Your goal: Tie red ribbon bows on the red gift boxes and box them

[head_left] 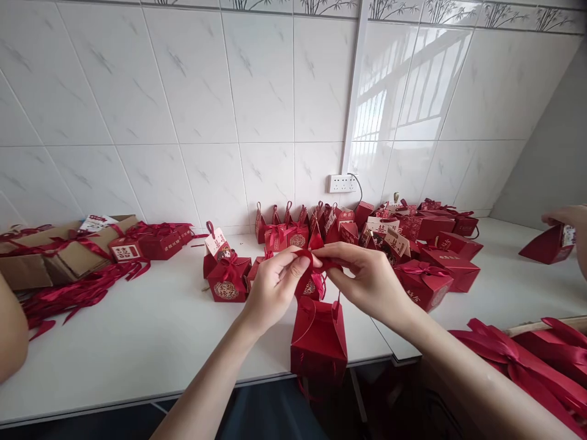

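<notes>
Forearms (202,391) flank a red box (320,342) below both hands (277,287).

Soft daylight, bright glare on wall tiles (415,85), stretched edges, shadow below table (151,330) perhaps hiding detail

One left hand (277,284), one right hand (367,272), one co-worker's hand (568,215); one socket (343,183), one cable (361,187); red boxes (320,342), overlapping, probably twenty or more.

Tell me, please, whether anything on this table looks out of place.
Mildly, yes: the central front red box reaches the front edge of the table and may overhang it. At left, loose red ribbons lie in an untidy heap. I see no spill or damage.
</notes>
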`<state>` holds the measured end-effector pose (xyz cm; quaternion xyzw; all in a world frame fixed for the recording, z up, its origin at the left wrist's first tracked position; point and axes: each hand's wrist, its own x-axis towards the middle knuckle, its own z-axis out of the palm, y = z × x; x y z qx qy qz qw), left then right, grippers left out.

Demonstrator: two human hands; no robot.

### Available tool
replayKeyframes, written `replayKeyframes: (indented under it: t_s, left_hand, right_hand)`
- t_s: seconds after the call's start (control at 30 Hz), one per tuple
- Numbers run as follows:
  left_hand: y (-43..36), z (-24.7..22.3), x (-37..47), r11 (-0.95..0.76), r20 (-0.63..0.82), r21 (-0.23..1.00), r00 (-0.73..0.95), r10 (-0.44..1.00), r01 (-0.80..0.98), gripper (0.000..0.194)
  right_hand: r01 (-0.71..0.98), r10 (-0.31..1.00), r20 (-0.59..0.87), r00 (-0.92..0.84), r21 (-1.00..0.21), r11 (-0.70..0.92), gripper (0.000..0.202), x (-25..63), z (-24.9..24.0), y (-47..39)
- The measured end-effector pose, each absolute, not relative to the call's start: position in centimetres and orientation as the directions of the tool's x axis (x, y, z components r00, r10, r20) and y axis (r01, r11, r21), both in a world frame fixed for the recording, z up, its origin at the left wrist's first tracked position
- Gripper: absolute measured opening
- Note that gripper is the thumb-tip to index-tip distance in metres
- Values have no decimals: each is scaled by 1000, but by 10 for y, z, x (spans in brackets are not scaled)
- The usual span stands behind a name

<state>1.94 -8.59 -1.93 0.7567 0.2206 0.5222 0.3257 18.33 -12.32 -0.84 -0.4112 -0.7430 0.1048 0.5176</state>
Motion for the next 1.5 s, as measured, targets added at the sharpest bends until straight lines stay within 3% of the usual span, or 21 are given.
replayKeyframes:
  t_s: [0.1,0.17,0.3,0.4,0.47,0.7,0.9,1.0,1.17,1.27,1.37,1.5]
  left_hand:
    - [-81,-24,18,-640,626,766,299,721,-60,29]
    - [-77,-28,20,-573,605,796,250,756,-194,27]
    - [-72,-39,24,-403,508,791,128,852,-460,21]
    - [-70,-51,22,-320,392,809,48,919,-493,17]
    - [-69,-60,16,-275,322,815,3,947,-511,20]
    - [-65,-87,-10,-126,71,836,-123,990,-534,15]
    - [-61,-101,-29,-60,-26,856,-159,987,-514,14]
    - [-60,-108,-38,-47,-27,880,-150,988,-473,20]
    - [-61,-117,-50,-20,-35,921,-136,990,-388,23]
    - [-60,-121,-54,-9,-44,936,-143,989,-351,22]
    - [-59,-127,-59,-11,-34,958,-151,988,-285,23]
    - [-59,-133,-71,39,-42,999,-105,994,-31,27]
  right_hand:
    - [276,808,578,-114,-763,585,24,186,-4,-127]
    - [162,842,538,41,-835,526,20,189,-6,-127]
    - [-77,827,423,369,-873,481,21,197,-18,-122]
    - [-249,821,308,481,-850,465,35,210,-28,-127]
    - [-268,804,260,535,-850,453,41,221,-34,-135]
    - [-68,755,214,620,-944,323,40,250,-58,-171]
    - [323,766,286,576,-940,108,30,272,-77,-194]
    - [550,756,408,513,-832,76,17,277,-83,-202]
    - [855,760,585,282,-513,77,11,279,-92,-211]
    - [926,759,627,177,-366,87,11,279,-97,-214]
    - [950,771,623,132,-303,82,12,283,-102,-216]
    - [970,807,583,92,-237,61,13,292,-108,-220]
